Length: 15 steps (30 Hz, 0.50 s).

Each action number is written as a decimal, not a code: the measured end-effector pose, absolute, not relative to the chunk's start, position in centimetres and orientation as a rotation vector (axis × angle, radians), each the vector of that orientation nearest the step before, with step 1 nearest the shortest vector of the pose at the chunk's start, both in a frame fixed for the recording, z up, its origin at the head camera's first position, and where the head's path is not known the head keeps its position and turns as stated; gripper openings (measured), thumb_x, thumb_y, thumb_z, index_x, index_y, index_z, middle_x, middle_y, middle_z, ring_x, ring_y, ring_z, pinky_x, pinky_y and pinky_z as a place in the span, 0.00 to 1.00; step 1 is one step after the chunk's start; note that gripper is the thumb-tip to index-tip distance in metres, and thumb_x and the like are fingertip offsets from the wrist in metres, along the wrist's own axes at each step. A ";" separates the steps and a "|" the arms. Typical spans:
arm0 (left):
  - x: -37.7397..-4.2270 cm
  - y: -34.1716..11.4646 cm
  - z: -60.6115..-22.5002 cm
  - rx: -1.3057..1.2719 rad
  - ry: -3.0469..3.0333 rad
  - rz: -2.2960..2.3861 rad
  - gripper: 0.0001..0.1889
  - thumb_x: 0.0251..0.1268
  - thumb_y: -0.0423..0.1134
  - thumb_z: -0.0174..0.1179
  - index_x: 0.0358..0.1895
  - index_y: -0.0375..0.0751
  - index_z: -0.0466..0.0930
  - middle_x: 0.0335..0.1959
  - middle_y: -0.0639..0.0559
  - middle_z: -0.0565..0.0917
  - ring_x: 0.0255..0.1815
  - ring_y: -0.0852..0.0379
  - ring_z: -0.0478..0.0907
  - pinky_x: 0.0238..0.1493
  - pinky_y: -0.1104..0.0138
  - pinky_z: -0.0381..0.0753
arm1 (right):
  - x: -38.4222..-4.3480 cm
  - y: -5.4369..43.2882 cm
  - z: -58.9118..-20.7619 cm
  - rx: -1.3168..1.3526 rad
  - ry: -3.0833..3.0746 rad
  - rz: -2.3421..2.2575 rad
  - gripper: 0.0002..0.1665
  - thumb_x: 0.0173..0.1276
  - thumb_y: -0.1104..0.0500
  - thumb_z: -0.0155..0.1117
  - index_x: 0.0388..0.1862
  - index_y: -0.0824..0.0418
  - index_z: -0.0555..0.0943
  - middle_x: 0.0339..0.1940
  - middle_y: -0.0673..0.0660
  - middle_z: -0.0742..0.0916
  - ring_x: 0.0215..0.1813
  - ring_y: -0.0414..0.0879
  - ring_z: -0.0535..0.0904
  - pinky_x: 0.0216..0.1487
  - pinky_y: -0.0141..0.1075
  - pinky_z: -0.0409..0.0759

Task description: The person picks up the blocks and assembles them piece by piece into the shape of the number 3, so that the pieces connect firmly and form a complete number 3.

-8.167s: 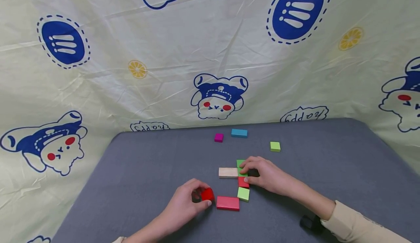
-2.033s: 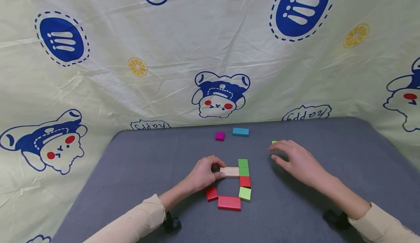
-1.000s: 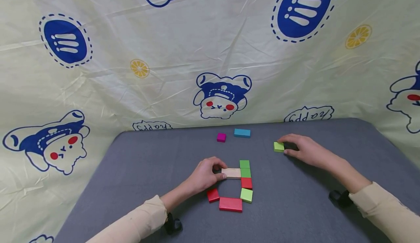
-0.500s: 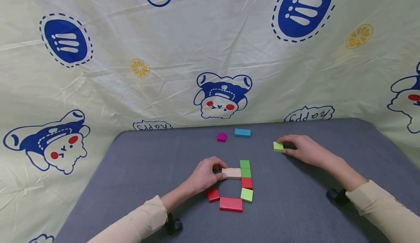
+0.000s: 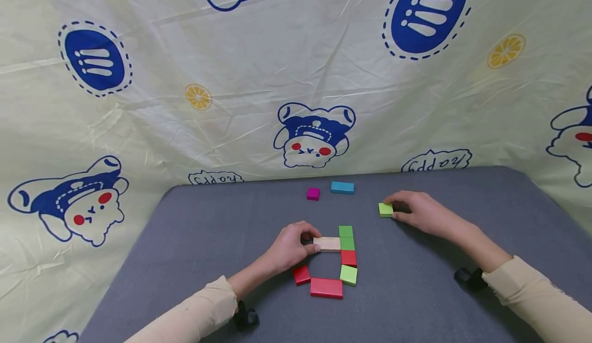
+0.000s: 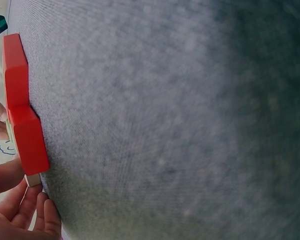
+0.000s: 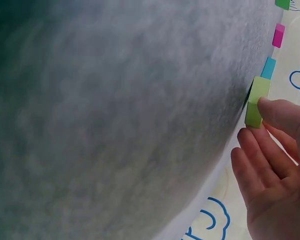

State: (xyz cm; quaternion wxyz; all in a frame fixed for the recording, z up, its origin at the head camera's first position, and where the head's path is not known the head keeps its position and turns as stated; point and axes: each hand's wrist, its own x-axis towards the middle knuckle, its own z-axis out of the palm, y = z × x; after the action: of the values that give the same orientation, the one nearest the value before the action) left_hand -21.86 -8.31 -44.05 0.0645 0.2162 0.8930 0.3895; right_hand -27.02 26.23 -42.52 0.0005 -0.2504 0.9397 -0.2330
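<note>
In the head view my left hand (image 5: 290, 245) pinches the left end of a plain wooden block (image 5: 327, 244) with thumb and fingers. That block's right end meets a column of small blocks: two green blocks (image 5: 347, 237), a red block (image 5: 349, 258) and a lime block (image 5: 349, 275). Below lie a long red block (image 5: 326, 288) and a small red block (image 5: 302, 275), its corner touching the long one. My right hand (image 5: 423, 213) pinches another lime block (image 5: 386, 210) to the upper right; the right wrist view shows my thumb (image 7: 280, 112) against its side.
A magenta block (image 5: 313, 194) and a blue block (image 5: 343, 187) lie near the far edge of the grey table (image 5: 208, 230). Behind it hangs a printed cloth (image 5: 240, 127). Black straps (image 5: 245, 317) sit at both wrists.
Earlier my left hand held the small red block; it now lies by the long red one. My right hand left the column, took the far lime block and has shifted it slightly left.
</note>
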 end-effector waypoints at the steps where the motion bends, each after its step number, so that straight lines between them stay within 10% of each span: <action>1: -21.9 -8.3 -44.0 0.652 2.695 1.176 0.11 0.62 0.33 0.68 0.47 0.43 0.85 0.40 0.55 0.80 0.42 0.57 0.73 0.45 0.67 0.75 | -27.0 26.1 -42.5 -0.793 2.952 -0.735 0.20 0.66 0.65 0.67 0.57 0.64 0.81 0.51 0.60 0.84 0.52 0.54 0.79 0.53 0.55 0.75; 15: -21.9 -8.3 -44.2 0.656 2.695 1.183 0.10 0.61 0.32 0.68 0.46 0.42 0.85 0.40 0.54 0.80 0.42 0.56 0.74 0.46 0.66 0.75 | -27.0 24.0 -42.3 -0.819 2.935 -0.780 0.21 0.66 0.66 0.66 0.58 0.64 0.80 0.55 0.61 0.83 0.58 0.58 0.76 0.58 0.57 0.72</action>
State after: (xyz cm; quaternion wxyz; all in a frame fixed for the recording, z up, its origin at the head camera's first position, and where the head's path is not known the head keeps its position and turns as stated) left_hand -21.87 -8.27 -44.16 0.0630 0.2172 0.8920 0.3915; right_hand -26.99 23.97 -42.32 -0.0018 -0.2603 0.9332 -0.2479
